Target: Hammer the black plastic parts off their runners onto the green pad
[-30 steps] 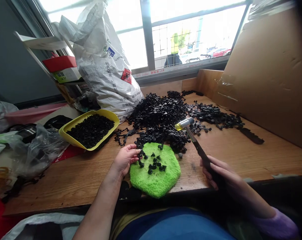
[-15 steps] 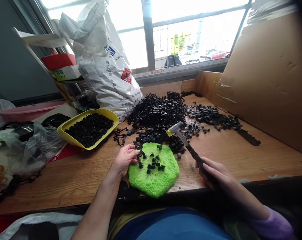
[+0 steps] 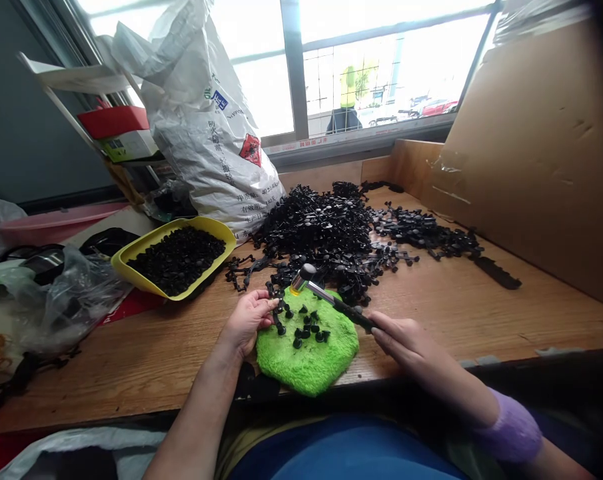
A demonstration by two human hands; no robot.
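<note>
A small mallet with a yellow face and a black cap is gripped by its dark handle in my right hand. Its head hangs over the upper left of a bright green fuzzy cloth pad. At the pad's left edge my left hand pinches a branched strip of black plastic parts. Several loose black round-headed pieces lie in the middle of the pad. Directly behind it rises a big heap of black plastic parts.
A yellow tray full of small black pieces stands on the left. Behind it leans a white woven sack. More black parts spread to the right, before a large cardboard sheet. Plastic bags clutter the far left of the wooden table.
My right hand has swung the mallet left and a little down, from the pad's right side to above its upper left. My left hand stays put with the strip.
</note>
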